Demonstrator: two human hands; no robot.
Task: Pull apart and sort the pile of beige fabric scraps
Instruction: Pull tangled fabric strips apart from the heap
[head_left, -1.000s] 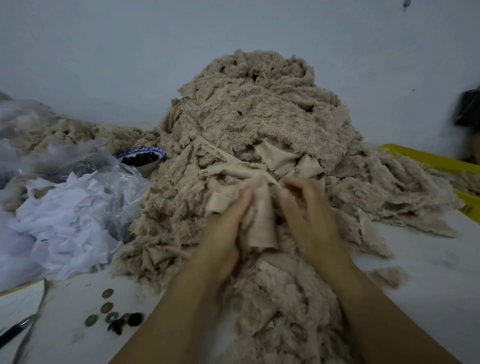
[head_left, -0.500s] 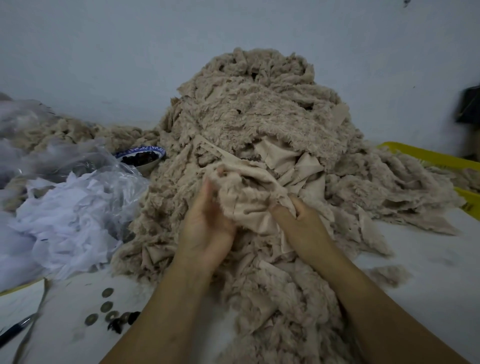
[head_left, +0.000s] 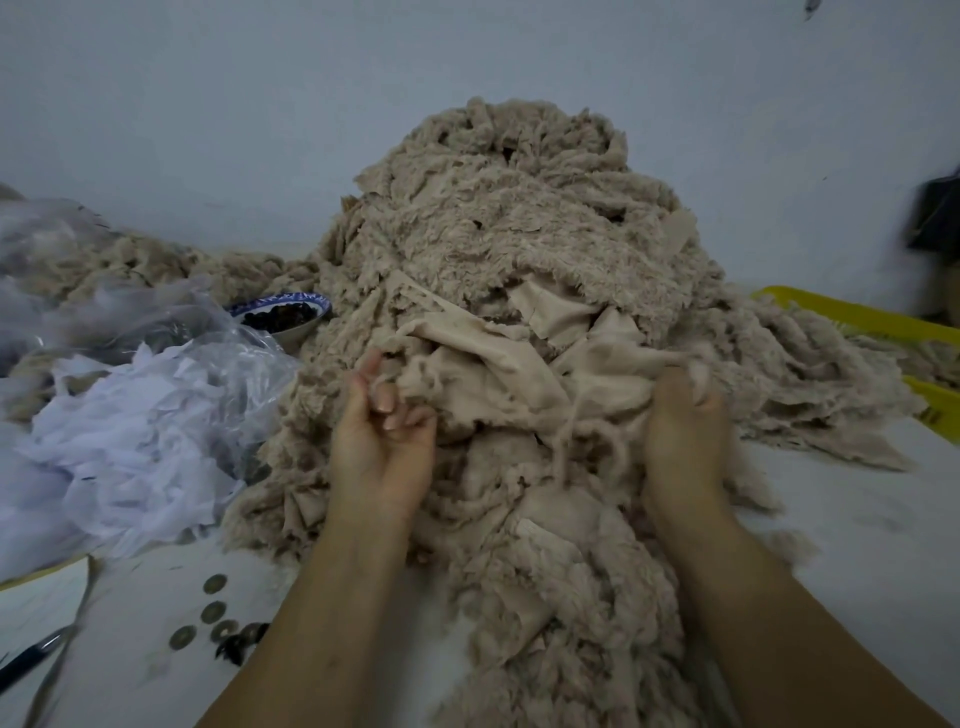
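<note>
Head, left hand (head_left: 382, 441), right hand (head_left: 680, 431) wider, scrap (head_left: 519, 374) stretched

A white table (head_left: 857, 519) carries the pile (head_left: 519, 234), heaped under and beyond the left fingers (head_left: 387, 402) and right fingers (head_left: 675, 384). Left of the left fingers lie white scraps (head_left: 130, 426) and a bowl (head_left: 283, 317); nearer than them, what look like coins (head_left: 213, 613). Right of the right fingers sits a yellow tray (head_left: 852, 317).

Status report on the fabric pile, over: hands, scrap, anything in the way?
Left hand and right hand both grip one scrap, stretched between them. Scrap lies against pile. A strand trails from it into the pile.
</note>
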